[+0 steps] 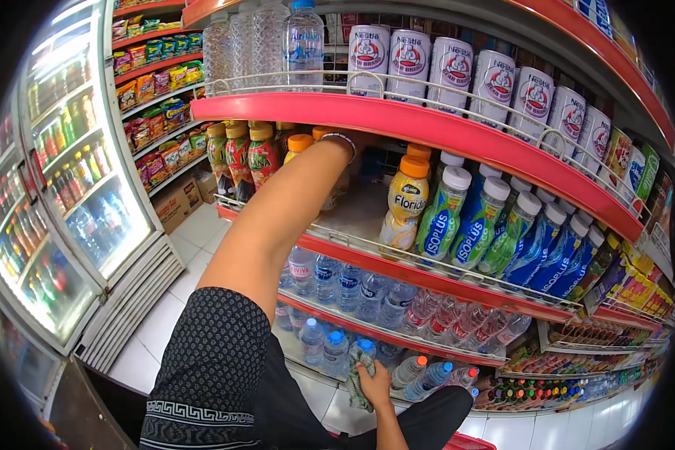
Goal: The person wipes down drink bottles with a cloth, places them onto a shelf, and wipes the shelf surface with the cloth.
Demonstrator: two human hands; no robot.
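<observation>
My left arm [277, 214], in a dark patterned sleeve, reaches into the middle drink shelf. Past the bracelet [340, 139] at the wrist, the hand is lost in shadow under the pink shelf edge, so its fingers do not show. Orange-capped bottles [300, 144] stand beside and partly behind the forearm. To the right of a bare stretch of that shelf [356, 214] is a yellow Florida bottle [407, 195], with green Isoplus bottles [446, 214] next to it. Lower down, my right hand [375, 382] is closed around a crumpled greenish cloth [358, 394], in front of the blue-capped water bottles [336, 349].
Bear Brand cans [450, 71] and large clear bottles [302, 49] line the shelf above, behind a wire rail [457, 109]. A lit glass-door drinks fridge [75, 165] stands at left, with snack shelves [157, 90] beyond. A red plastic edge [469, 442] shows at the bottom.
</observation>
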